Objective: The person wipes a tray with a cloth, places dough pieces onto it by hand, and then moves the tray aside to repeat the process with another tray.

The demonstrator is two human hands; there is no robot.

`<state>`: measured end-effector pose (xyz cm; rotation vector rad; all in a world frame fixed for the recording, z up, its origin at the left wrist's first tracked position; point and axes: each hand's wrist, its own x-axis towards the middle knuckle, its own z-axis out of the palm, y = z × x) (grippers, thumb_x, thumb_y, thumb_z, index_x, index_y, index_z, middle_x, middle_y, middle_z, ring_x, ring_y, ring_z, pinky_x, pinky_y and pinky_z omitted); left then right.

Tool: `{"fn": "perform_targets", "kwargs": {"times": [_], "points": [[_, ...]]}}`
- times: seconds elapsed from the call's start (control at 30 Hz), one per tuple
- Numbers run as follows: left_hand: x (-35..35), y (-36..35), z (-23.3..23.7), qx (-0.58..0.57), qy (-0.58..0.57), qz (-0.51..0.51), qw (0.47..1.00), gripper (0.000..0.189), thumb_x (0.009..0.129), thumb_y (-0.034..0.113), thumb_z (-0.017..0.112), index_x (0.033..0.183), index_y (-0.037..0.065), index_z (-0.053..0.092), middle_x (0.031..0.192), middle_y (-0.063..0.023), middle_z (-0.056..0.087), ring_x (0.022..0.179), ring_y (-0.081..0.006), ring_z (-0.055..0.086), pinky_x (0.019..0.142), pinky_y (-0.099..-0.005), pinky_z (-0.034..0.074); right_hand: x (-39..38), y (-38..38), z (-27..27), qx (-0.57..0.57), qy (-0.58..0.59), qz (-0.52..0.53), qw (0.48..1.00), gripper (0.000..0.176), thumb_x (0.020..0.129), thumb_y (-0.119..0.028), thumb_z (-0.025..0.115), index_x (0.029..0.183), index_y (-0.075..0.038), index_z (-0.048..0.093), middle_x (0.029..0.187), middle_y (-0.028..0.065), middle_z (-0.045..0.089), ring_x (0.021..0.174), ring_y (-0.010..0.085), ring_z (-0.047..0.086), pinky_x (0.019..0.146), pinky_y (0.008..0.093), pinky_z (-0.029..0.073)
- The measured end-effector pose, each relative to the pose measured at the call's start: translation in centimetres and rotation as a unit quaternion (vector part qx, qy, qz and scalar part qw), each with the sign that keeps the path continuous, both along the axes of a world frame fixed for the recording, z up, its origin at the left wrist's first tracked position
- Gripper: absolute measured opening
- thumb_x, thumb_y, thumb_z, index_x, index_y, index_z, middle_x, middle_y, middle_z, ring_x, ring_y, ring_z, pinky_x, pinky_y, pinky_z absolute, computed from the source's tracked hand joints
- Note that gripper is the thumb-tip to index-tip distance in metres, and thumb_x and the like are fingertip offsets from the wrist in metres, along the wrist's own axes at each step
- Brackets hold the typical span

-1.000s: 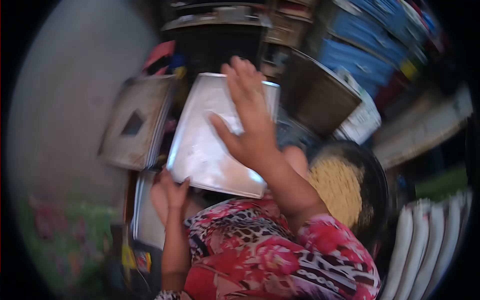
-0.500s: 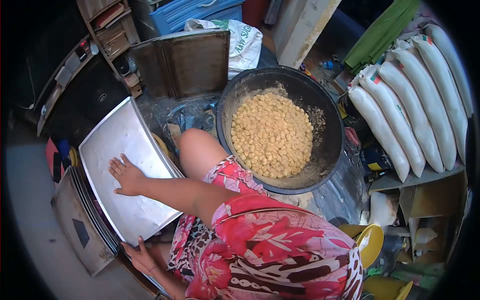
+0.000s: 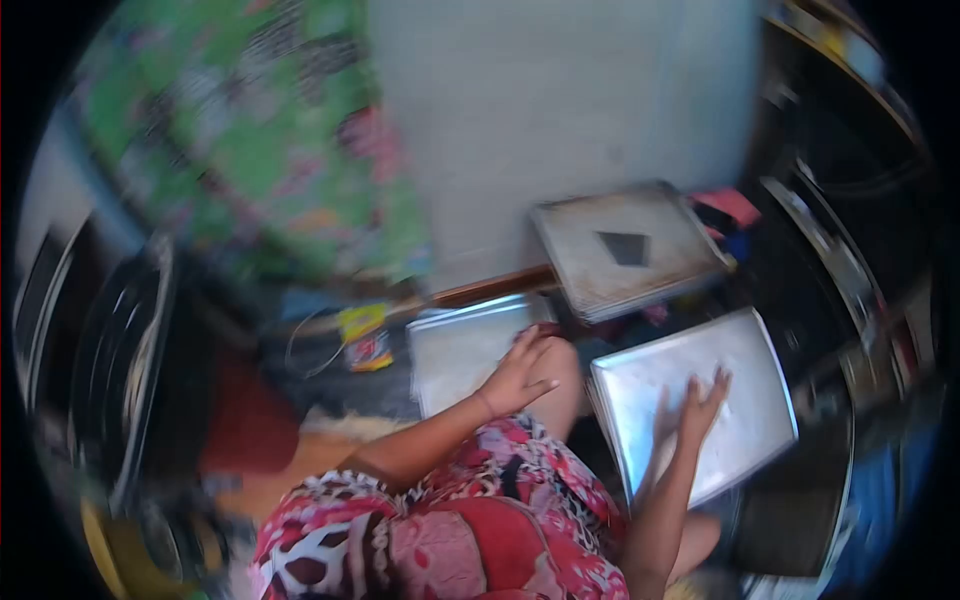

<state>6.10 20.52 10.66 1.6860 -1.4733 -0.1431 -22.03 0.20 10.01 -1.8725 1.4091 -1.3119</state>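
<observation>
A shiny metal tray point(image 3: 740, 360) lies at the right, beside my raised knee. Over its surface is my right hand point(image 3: 703, 398), open with fingers apart and nothing in them; its reflection shows in the metal. My left hand point(image 3: 518, 375), with a thin band at the wrist, is open beside the knee, over the edge of another metal tray point(image 3: 455, 350). Whether it touches that tray or the knee is unclear. Farther back, a stack of worn trays point(image 3: 590, 225) has a dark patch on its top one. The view is blurred.
A floral green cloth point(image 3: 250, 130) hangs at the back left by a pale wall point(image 3: 560, 100). A yellow and red packet point(image 3: 366, 338) lies left of the trays. A dark red container point(image 3: 245, 415) stands at the left, and dark furniture point(image 3: 800, 240) at the right.
The view has swung left, so the basin and white sacks are out of sight. My right hand has lifted from its flat rest on the shiny tray. My left hand has left that tray's edge.
</observation>
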Motion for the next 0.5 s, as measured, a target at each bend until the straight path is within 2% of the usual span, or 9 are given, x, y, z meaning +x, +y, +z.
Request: {"fn": "perform_targets", "kwargs": {"times": [0.03,0.1,0.17,0.33,0.37,0.43,0.5], "points": [[1.1,1.5,1.4,0.012,0.035,0.029,0.999,0.065,0.082,0.035,0.066,0.132,0.002,0.041,0.141,-0.0245,0.03,0.133,-0.0413,0.026,0.109,-0.0437,0.025,1.5,1.4,1.7,-0.001,0.015,0.033,0.999,0.055,0.087,-0.022,0.06,0.136,-0.005,0.043,0.147,0.0213,0.025,0.136,0.0354,0.025,0.11,0.044,0.022],[3.8,4.9,3.3,0.018,0.076,0.079,0.994,0.065,0.083,0.032,0.066,0.134,0.004,0.039,0.143,-0.0232,0.027,0.134,-0.0404,0.025,0.109,-0.0439,0.025,5.0,3.6,3.0,0.002,0.015,0.108,0.994,0.052,0.086,-0.019,0.06,0.134,-0.006,0.045,0.147,0.0207,0.025,0.136,0.0351,0.025,0.11,0.0432,0.022],[6.2,7.6,5.0,-0.05,0.021,0.182,0.982,0.062,0.082,0.029,0.067,0.134,0.007,0.042,0.142,-0.0223,0.029,0.133,-0.0394,0.027,0.108,-0.0434,0.026,7.4,4.9,3.1,0.003,0.048,0.206,0.977,0.05,0.085,-0.016,0.06,0.132,-0.006,0.047,0.147,0.0194,0.026,0.136,0.0347,0.026,0.11,0.0429,0.022],[10.0,17.5,12.3,-0.184,-0.101,0.416,0.885,0.051,0.08,0.023,0.068,0.125,0.006,0.051,0.136,-0.019,0.037,0.129,-0.0352,0.034,0.106,-0.0427,0.028,11.8,6.8,3.0,0.033,0.037,0.298,0.953,0.047,0.084,-0.014,0.062,0.129,-0.007,0.051,0.146,0.0161,0.03,0.134,0.0316,0.03,0.109,0.0414,0.024],[10.2,19.7,14.0,-0.211,-0.14,0.446,0.859,0.05,0.08,0.022,0.068,0.124,0.006,0.051,0.135,-0.0183,0.039,0.129,-0.0348,0.034,0.106,-0.0424,0.028,12.3,7.2,3.2,0.03,0.037,0.315,0.948,0.047,0.084,-0.014,0.062,0.129,-0.008,0.051,0.146,0.0163,0.032,0.134,0.0307,0.03,0.109,0.041,0.023],[9.9,24.4,17.8,-0.166,-0.33,0.552,0.747,0.047,0.076,0.018,0.071,0.119,0.007,0.055,0.133,-0.0154,0.043,0.129,-0.0363,0.033,0.106,-0.0459,0.026,12.6,7.7,3.8,0.027,0.04,0.331,0.943,0.047,0.084,-0.014,0.062,0.129,-0.008,0.052,0.145,0.0164,0.034,0.134,0.0299,0.031,0.109,0.0406,0.022],[9.3,28.0,21.6,-0.097,-0.412,0.65,0.631,0.052,0.072,0.022,0.075,0.119,0.009,0.057,0.133,-0.0156,0.043,0.129,-0.0396,0.032,0.106,-0.0496,0.025,12.5,8.0,4.3,0.024,0.055,0.353,0.934,0.046,0.084,-0.014,0.062,0.129,-0.008,0.052,0.144,0.0164,0.034,0.132,0.0314,0.033,0.108,0.042,0.025]]}}
